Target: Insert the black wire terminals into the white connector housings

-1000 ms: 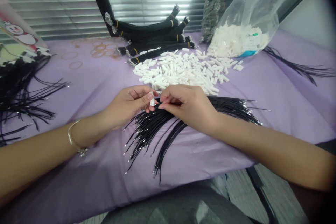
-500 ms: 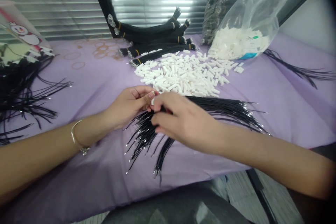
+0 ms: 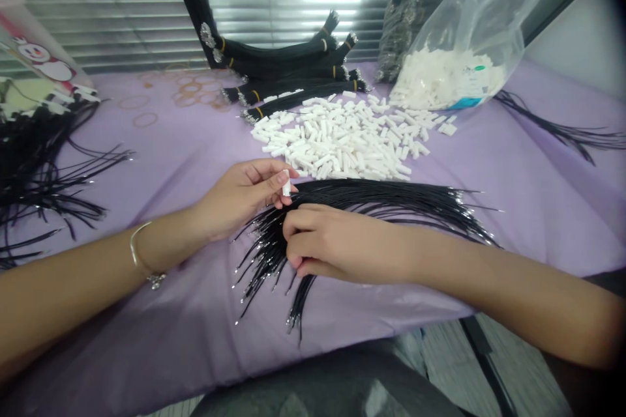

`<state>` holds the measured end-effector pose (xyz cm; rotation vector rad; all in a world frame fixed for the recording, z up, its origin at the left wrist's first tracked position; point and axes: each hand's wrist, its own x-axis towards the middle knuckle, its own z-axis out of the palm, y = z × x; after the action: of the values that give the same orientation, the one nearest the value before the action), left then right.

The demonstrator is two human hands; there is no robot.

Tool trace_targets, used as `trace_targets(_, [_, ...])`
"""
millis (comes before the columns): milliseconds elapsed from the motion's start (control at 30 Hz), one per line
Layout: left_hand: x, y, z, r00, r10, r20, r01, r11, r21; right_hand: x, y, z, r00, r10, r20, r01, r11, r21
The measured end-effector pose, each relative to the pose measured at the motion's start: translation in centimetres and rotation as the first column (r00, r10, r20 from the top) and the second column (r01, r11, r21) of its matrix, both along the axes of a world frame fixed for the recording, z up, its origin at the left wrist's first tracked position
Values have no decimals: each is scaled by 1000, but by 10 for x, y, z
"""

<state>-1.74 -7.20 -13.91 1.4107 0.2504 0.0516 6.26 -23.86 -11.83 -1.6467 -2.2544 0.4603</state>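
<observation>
Between the thumb and fingers of my left hand (image 3: 254, 189) is a small white plastic connector housing (image 3: 286, 182), held upright. My right hand (image 3: 327, 241) is closed, its fingertips down among a spread bundle of thin black wires (image 3: 381, 194) with shiny metal tips. Whether a wire is pinched in those fingers is hidden. Just beyond both hands lies a heap of loose white connector housings (image 3: 342, 137).
Banded black wire bundles (image 3: 293, 71) lie at the back by the blinds. A clear bag (image 3: 454, 78) of white pieces stands back right. At left are more black wires (image 3: 44, 156) and a printed cup (image 3: 39, 45). Rubber bands (image 3: 195, 91) lie on the purple cloth (image 3: 186, 156).
My right hand has moved down from beside the left fingertips onto the black wires. My left hand stays in place with the white connector housing, which is now in fuller view.
</observation>
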Motion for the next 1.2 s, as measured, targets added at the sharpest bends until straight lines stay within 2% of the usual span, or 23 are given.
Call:
trace_targets(133, [0,0,0,1000,1,0,-1,1000,-10,-3,-2,1,999,-19,43,17,999,41])
trace_targets(233, [0,0,-1,1000,-9,-5,9,1000,-27,-4,-4,5,985,-157,-71,163,982,90])
trace_targets(300, [0,0,-1,1000,-22,16,23,998,-56,-2,-5,8,939,-325,-116,339,932,127])
trace_targets(367, [0,0,-2,999,-18,37,21,997,-73,2,-4,7,866,-492,-96,501,846,184])
trace_targets(433, [0,0,-1,999,-3,40,5,998,-67,7,-3,4,803,-589,-95,594,776,210])
trace_targets(467, [-1,0,-1,999,0,37,2,998,-56,10,-2,1,787,-607,-113,615,759,214])
trace_targets(633, [-1,2,-2,999,-24,39,24,1000,-11,14,4,-9,765,-618,-181,644,737,205])
trace_targets(867, [0,3,-3,999,-26,40,27,999,-17,10,5,-6,751,-655,-80,659,739,137])
trace_targets(1200, [0,4,-3,998,-39,45,38,999,21,11,5,-4,735,-670,-104,678,725,120])
